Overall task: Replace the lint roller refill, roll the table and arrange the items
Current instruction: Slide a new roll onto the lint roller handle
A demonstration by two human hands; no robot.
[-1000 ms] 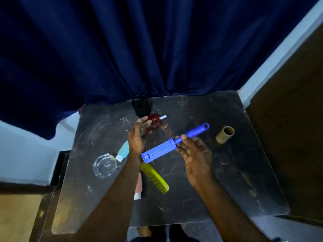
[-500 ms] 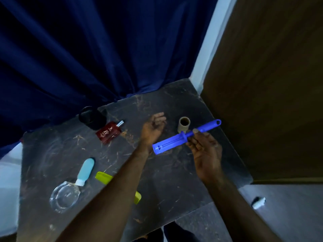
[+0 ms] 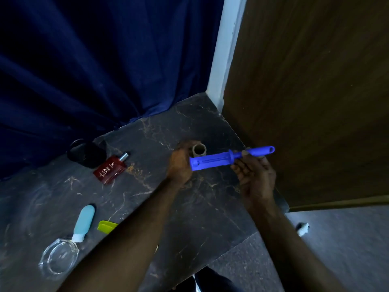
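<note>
Dark marble table (image 3: 200,207) is seen from above, with clutter kept to its left side. Blue roller handle (image 3: 227,158) is held above the table by its thin grip end in the right hand (image 3: 255,175), fingers pinched round it, bare spindle pointed left. Left hand (image 3: 180,163) is curled round the cardboard core (image 3: 199,150), which stands upright on the table just behind the spindle tip.

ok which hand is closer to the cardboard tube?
Left. The left hand is at the cardboard tube, fingers touching it. The right hand is off to its right, holding the blue roller handle.
</note>
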